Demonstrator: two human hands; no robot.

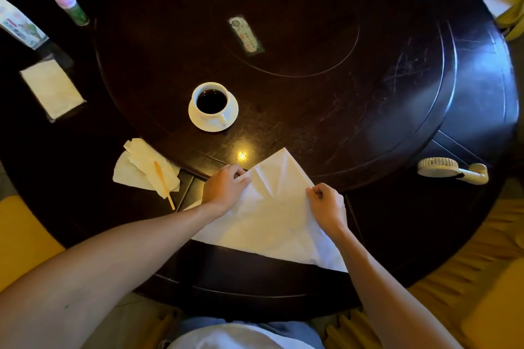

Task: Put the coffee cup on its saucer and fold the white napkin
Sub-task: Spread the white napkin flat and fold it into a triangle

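Observation:
A white coffee cup full of dark coffee stands on its white saucer on the dark round table, beyond my hands. The white napkin lies in a triangle shape near the table's front edge, its tip pointing away from me. My left hand pinches the napkin's left edge with its fingers closed on the cloth. My right hand grips the right edge in the same way. A crease runs down the cloth between the two hands.
Crumpled paper tissues with a wooden stirrer lie left of the napkin. A tissue pack, a small bottle and a leaflet sit far left. A card lies on the raised turntable. A white hand-held fan rests right.

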